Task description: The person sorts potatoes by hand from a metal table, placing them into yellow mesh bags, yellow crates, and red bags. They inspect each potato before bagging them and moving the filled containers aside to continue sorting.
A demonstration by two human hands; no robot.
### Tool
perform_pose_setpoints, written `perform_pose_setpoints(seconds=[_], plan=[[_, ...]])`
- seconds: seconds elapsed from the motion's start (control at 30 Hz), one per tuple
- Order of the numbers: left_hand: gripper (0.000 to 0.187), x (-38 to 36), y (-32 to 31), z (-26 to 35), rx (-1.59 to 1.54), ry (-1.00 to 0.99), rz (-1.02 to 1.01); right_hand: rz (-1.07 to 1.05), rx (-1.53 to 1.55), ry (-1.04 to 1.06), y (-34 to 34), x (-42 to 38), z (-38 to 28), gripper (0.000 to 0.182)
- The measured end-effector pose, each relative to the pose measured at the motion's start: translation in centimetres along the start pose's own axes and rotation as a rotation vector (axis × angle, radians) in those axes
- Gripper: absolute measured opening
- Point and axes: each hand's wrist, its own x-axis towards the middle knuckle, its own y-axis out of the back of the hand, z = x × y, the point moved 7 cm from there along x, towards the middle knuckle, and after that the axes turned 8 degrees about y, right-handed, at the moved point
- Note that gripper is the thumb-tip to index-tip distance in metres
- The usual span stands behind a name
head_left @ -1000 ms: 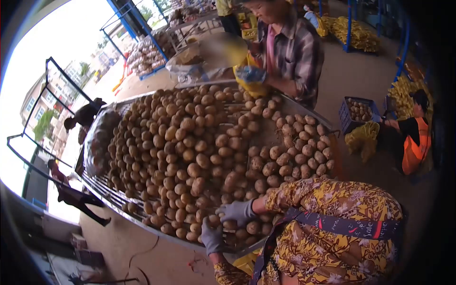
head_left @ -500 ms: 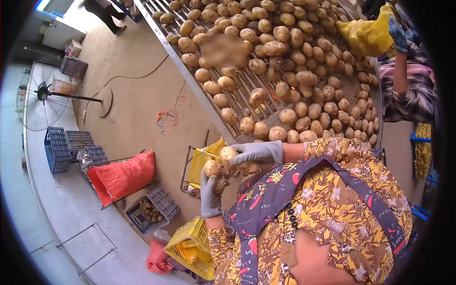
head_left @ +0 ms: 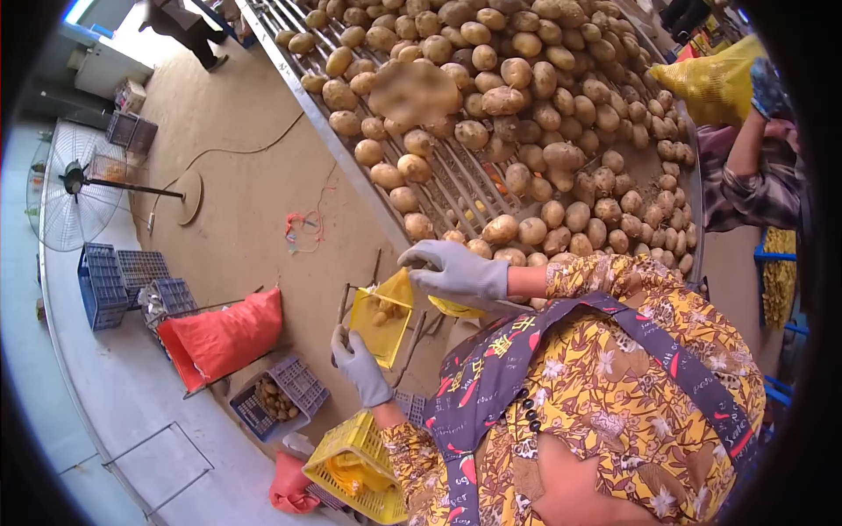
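My left hand, in a grey glove, has its fingers apart at the near side of a yellow mesh bag on a metal frame. Several potatoes lie inside that bag. Above its far corner is my right hand, also gloved in grey, with fingers curved and apart and nothing showing between them. Beyond the right hand spreads a heap of potatoes on a slatted metal sorting table.
A co-worker's gloved hand holds a yellow mesh bag across the table. On the left stand a red sack, a crate of potatoes, a yellow crate and a fan. An orange cord lies on the floor.
Both hands held potatoes before and have let go of them. My hands have moved apart, and potatoes now show in the mesh bag. The co-worker's bag has shifted right.
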Motion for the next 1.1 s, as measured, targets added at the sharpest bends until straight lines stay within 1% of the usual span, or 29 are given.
perform_pose_setpoints(seconds=[0.03, 0.07, 0.13, 0.17, 0.2, 0.27, 0.33, 0.37, 0.4, 0.43, 0.47, 0.53, 0.6, 0.63, 0.67, 0.73, 0.77, 0.8, 0.83, 0.87, 0.9, 0.93, 0.97, 1.0, 1.03, 1.07, 1.1], plan=[[0.041, 0.6, -1.5, 1.8, -0.021, -0.083, -0.007, 0.179, -0.061, 0.053, 2.5, 0.2, 0.0, 0.031], [0.041, 0.9, -3.2, 4.5, -0.024, -0.107, -0.022, 0.302, -0.165, 0.173, 4.5, 1.0, 0.2, 0.031], [0.040, -0.1, -7.2, 13.1, 0.183, -0.393, -0.114, 0.424, -0.508, 0.213, 7.9, 2.7, -0.1, 0.036], [0.040, 0.1, -9.3, 16.2, 0.241, -0.461, -0.151, 0.420, -0.620, 0.233, 8.6, 4.3, 0.3, 0.040], [0.039, 0.3, -11.7, 19.0, 0.300, -0.532, -0.189, 0.445, -0.621, 0.233, 9.0, 5.4, 1.3, 0.040], [0.044, 1.7, -16.3, 22.9, 0.437, -0.915, -0.132, 0.291, -0.973, 0.127, 8.4, 8.1, 4.0, 0.036], [0.049, 4.5, -20.3, 23.5, 0.714, -0.963, -0.176, 0.321, -1.091, 0.132, 8.1, 9.1, 4.6, 0.024], [0.052, 5.5, -21.7, 23.8, 0.902, -0.887, -0.231, 0.312, -1.098, 0.119, 7.9, 9.1, 4.5, 0.023], [0.052, 5.7, -21.9, 24.6, 0.901, -0.903, -0.229, 0.300, -1.104, 0.105, 7.9, 9.1, 4.5, 0.022], [0.052, 6.0, -22.2, 24.5, 0.994, -0.888, -0.267, 0.255, -1.030, 0.116, 8.0, 9.1, 4.8, 0.029], [0.053, 6.1, -22.3, 24.3, 1.088, -0.868, -0.307, 0.262, -1.032, 0.112, 8.7, 8.0, 4.4, 0.029], [0.056, 5.9, -21.7, 24.0, 1.100, -0.881, -0.326, 0.157, -0.550, 0.155, 9.7, 4.5, 3.7, 0.043], [0.045, 5.3, -21.3, 24.0, 1.059, -0.974, -0.311, 0.254, 0.515, -0.068, 9.7, 1.3, 7.6, 0.052], [0.045, 4.9, -21.1, 24.3, 1.034, -0.996, -0.304, 0.301, 1.124, -0.245, 8.9, -0.7, 8.1, 0.049], [0.045, 5.1, -21.3, 24.3, 1.033, -0.996, -0.306, 0.275, 1.369, -0.179, 9.5, -1.1, 7.4, 0.045], [0.046, 5.2, -21.6, 24.2, 1.054, -1.021, -0.259, 0.320, 1.495, -0.115, 11.1, -0.6, 7.2, 0.042], [0.046, 5.1, -21.8, 24.1, 1.059, -1.017, -0.266, 0.419, 1.375, -0.232, 11.6, 0.4, 9.3, 0.034], [0.050, 5.4, -21.9, 24.1, 1.099, -0.972, -0.282, 0.425, 0.890, -0.264, 13.6, 1.0, 8.0, 0.039], [0.054, 5.7, -22.2, 24.0, 1.138, -0.930, -0.295, 0.477, 0.451, -0.270, 15.0, 3.0, 8.1, 0.042], [0.054, 5.6, -22.3, 24.2, 1.142, -0.933, -0.300, 0.389, 0.073, -0.288, 16.1, 4.7, 5.8, 0.037], [0.054, 5.7, -22.4, 24.1, 1.155, -0.914, -0.300, 0.393, -0.354, -0.054, 16.6, 6.4, 2.8, 0.033], [0.053, 5.8, -22.5, 24.1, 1.169, -0.895, -0.301, 0.381, -0.511, -0.058, 16.4, 7.6, 0.6, 0.037], [0.053, 5.9, -22.6, 24.0, 1.173, -0.897, -0.303, 0.269, -0.737, 0.056, 15.3, 9.5, 0.7, 0.035], [0.051, 6.0, -22.8, 23.8, 1.157, -0.946, -0.272, 0.269, -0.733, 0.055, 14.7, 10.9, 2.5, 0.035], [0.049, 6.0, -22.7, 23.8, 1.142, -0.991, -0.241, 0.243, -0.877, 0.126, 13.5, 12.3, 4.0, 0.032], [0.049, 6.0, -22.5, 23.8, 1.146, -0.987, -0.244, 0.214, -1.022, 0.197, 12.6, 13.2, 4.5, 0.029], [0.047, 5.9, -22.5, 24.1, 1.143, -0.970, -0.252, 0.159, -1.075, 0.219, 12.0, 13.9, 4.7, 0.026]])
